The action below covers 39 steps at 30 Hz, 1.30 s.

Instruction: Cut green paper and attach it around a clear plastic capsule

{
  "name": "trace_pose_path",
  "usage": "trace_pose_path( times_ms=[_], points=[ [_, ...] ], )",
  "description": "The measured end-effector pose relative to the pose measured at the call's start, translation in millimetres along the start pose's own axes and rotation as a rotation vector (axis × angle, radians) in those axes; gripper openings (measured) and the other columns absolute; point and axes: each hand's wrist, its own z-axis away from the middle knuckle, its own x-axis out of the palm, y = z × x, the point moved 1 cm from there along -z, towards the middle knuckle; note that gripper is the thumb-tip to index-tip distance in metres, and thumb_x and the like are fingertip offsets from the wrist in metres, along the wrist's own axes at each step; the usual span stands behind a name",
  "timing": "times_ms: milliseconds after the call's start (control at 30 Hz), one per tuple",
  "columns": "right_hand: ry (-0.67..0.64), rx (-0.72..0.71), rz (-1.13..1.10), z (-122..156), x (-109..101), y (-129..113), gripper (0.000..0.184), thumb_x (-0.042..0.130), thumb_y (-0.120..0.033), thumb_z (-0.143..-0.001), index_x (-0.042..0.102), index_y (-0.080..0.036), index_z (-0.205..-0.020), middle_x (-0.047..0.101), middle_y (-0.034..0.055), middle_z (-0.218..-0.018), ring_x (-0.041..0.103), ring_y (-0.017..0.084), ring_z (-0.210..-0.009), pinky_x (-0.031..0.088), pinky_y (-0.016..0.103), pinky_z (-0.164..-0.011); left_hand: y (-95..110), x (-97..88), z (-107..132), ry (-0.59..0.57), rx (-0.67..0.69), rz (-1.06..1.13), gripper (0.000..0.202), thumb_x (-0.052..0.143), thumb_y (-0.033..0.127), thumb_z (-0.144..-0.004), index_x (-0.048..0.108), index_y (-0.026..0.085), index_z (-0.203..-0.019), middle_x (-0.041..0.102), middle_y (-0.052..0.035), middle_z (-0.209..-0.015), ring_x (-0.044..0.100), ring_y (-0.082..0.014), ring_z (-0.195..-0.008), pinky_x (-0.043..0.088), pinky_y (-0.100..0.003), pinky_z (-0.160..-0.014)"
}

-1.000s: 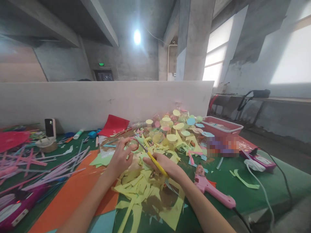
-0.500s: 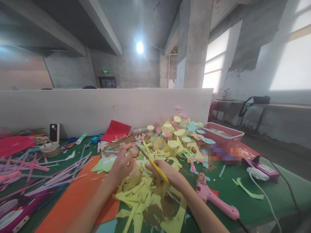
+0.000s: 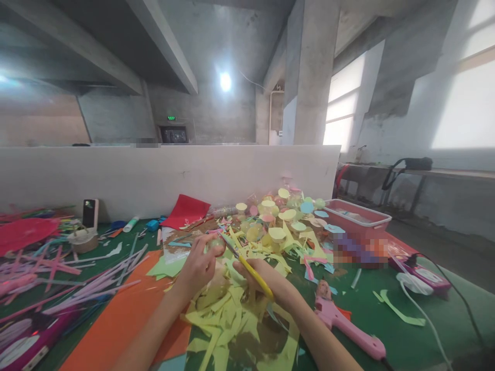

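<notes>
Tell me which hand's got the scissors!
The right hand: yellow handles of the scissors show in it. The left hand instead holds a round see-through piece.

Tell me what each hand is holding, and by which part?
The right hand holds scissors by the yellow handle. The left hand holds a small clear round thing by its side; its exact kind is unclear.

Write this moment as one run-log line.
left fingers: holding small round translucent piece; right fingers: holding yellow-handled metal scissors, blades toward piece; yellow paper scraps: heaped below; pink plastic glue gun: lying at right
</notes>
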Motion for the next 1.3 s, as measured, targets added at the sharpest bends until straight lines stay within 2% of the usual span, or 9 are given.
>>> trace_pose_path(
  times_ms=[200, 600, 800, 933, 1100, 1300],
  points=[
    [0.000, 0.018, 0.001, 1.5, 0.7, -2.0, 0.052, 0.041, -0.065, -0.087, 0.042, -0.019, -0.062, 0.038, -0.0029, -0.057, 0.033, 0.011, -0.054, 0.025, 0.024, -0.049, 4.3, -1.2, -0.4, 0.006, -0.020, -0.009, 0.031, 0.042, -0.005, -0.081, 0.059, 0.017, -0.095, 0.050, -0.0124, -0.115, 0.049, -0.0260, -0.112, 0.047, -0.042, -0.092],
    [0.062, 0.038, -0.032, -2.5, 4.2, 2.6, 0.051, 0.043, -0.061, -0.087, 0.037, -0.020, -0.057, 0.032, -0.0036, -0.056, 0.029, 0.010, -0.055, 0.025, 0.025, -0.050, 7.4, 4.4, -0.3, 0.022, -0.017, -0.021, 0.033, 0.042, -0.005, -0.081, 0.058, 0.017, -0.099, 0.050, -0.0113, -0.114, 0.050, -0.0236, -0.107, 0.048, -0.039, -0.091],
    [-0.023, 0.035, -0.133, 9.6, -4.3, -9.1, 0.047, 0.050, -0.064, -0.082, 0.048, -0.019, -0.071, 0.041, -0.0032, -0.061, 0.039, 0.012, -0.057, 0.029, 0.022, -0.050, 1.1, 1.3, 1.6, 0.041, -0.004, -0.013, 0.033, 0.042, -0.005, -0.082, 0.059, 0.018, -0.096, 0.052, -0.0110, -0.116, 0.049, -0.0247, -0.113, 0.047, -0.041, -0.094],
    [-0.032, 0.041, -0.108, 6.0, -0.5, -5.1, 0.048, 0.050, -0.065, -0.082, 0.048, -0.018, -0.070, 0.045, -0.0019, -0.061, 0.041, 0.013, -0.058, 0.032, 0.024, -0.053, -2.5, 0.9, 2.9, 0.038, 0.032, 0.001, 0.032, 0.042, -0.006, -0.083, 0.058, 0.018, -0.096, 0.053, -0.0110, -0.117, 0.047, -0.0249, -0.113, 0.047, -0.042, -0.094],
    [0.018, 0.049, -0.034, -2.8, 5.2, 2.4, 0.049, 0.050, -0.064, -0.082, 0.043, -0.019, -0.062, 0.038, -0.0034, -0.058, 0.034, 0.012, -0.057, 0.029, 0.025, -0.054, -3.3, 1.1, 4.2, 0.025, 0.029, -0.003, 0.032, 0.041, -0.006, -0.084, 0.058, 0.019, -0.096, 0.052, -0.0106, -0.118, 0.046, -0.0253, -0.114, 0.046, -0.045, -0.096],
    [0.045, 0.065, -0.026, -2.3, 4.4, -0.7, 0.050, 0.049, -0.063, -0.082, 0.037, -0.021, -0.059, 0.030, -0.0046, -0.056, 0.028, 0.011, -0.055, 0.023, 0.026, -0.050, 1.1, 1.5, 2.7, 0.044, -0.035, 0.004, 0.033, 0.038, -0.005, -0.083, 0.059, 0.018, -0.095, 0.053, -0.0108, -0.115, 0.050, -0.0233, -0.111, 0.048, -0.042, -0.093]
  ],
)
